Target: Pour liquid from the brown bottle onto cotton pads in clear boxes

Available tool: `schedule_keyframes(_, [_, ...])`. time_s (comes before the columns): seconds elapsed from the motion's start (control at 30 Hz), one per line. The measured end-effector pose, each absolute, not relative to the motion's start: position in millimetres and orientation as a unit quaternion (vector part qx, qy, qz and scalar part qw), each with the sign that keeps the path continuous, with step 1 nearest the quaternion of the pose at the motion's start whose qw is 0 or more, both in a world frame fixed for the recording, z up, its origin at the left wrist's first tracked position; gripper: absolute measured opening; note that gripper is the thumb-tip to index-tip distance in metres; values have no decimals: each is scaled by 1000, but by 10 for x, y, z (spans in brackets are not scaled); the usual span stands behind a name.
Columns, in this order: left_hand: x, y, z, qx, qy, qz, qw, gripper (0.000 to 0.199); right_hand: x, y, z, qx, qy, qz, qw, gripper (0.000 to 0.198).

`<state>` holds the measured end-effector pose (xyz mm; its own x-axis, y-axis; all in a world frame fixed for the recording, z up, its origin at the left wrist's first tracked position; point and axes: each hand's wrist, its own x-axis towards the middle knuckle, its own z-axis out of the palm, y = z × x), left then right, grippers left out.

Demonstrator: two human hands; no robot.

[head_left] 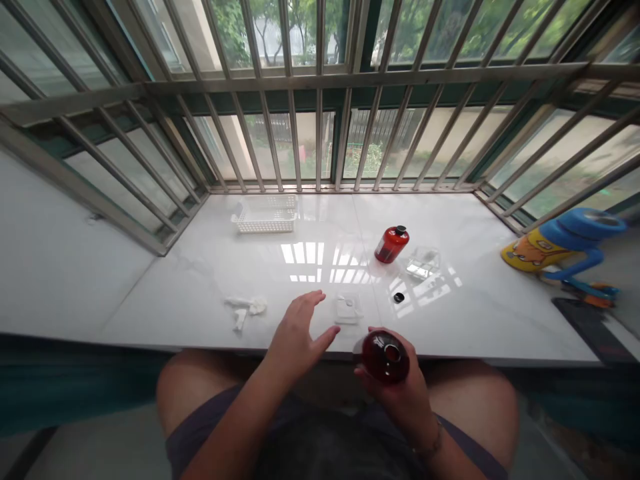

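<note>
My right hand [400,393] is wrapped round a dark red bottle [379,353] at the counter's front edge. The bottle's mouth faces up toward me with no cap on it. My left hand [299,328] hovers with thumb and fingers apart, nothing between them. Just beyond my hands lies a small clear plastic dish [349,309]. A black cap [399,298] rests on the counter to its right. Farther back stands a second red bottle [392,245] with a dark cap on, and a clear container [423,263] sits beside it.
A white perforated basket [265,217] stands near the window bars. Crumpled white tissue [249,309] lies to the left. At the right are a blue and yellow flask [555,243] and a dark flat object [583,327]. Metal bars [320,83] enclose the white counter [180,287].
</note>
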<state>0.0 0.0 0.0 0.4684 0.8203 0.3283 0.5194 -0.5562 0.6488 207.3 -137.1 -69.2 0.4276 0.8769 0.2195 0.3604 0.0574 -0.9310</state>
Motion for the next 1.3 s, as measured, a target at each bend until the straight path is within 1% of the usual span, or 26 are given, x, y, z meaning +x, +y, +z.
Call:
schedule_keyframes(0.07, [81,104,-314,826,411,274,273,75,2124,-1364,-691,-652,-469,230,549,81])
schedule_keyframes(0.13, [176,187,-547,824,413,244,303,89,2176,-1357,-701,-661,-465,215,548,82])
schedule_keyframes(0.2, [285,262,-695,819,413,225,327,97,2219,-1353,-720,-667,-464,201,547,82])
schedule_keyframes(0.27, [392,327,-774,811,418,214,348,100,2249,-1355,-741,-670,-463,195,547,83])
schedule_keyframes(0.33, [475,371,-806,795,429,216,370,94,2267,-1360,-762,-669,-462,197,548,83])
schedule_keyframes(0.47, [510,369,-763,751,448,249,415,78,2289,-1372,-786,-677,-457,200,541,83])
schedule_keyframes(0.6, [345,269,-605,724,463,280,428,71,2310,-1361,-779,-692,-457,193,525,83])
schedule_keyframes(0.73, [38,123,-357,725,467,291,413,71,2368,-1309,-795,-699,-476,176,504,81])
schedule_keyframes(0.93, [-333,-111,-21,744,429,293,421,73,2496,-1161,-817,-646,-612,117,442,77])
schedule_keyframes(1.17, [-349,-252,88,721,423,285,470,74,2434,-1015,-598,-598,-682,66,417,75])
schedule_keyframes(1.3, [-325,-264,85,723,430,279,464,73,2430,-960,-502,-592,-697,45,403,78])
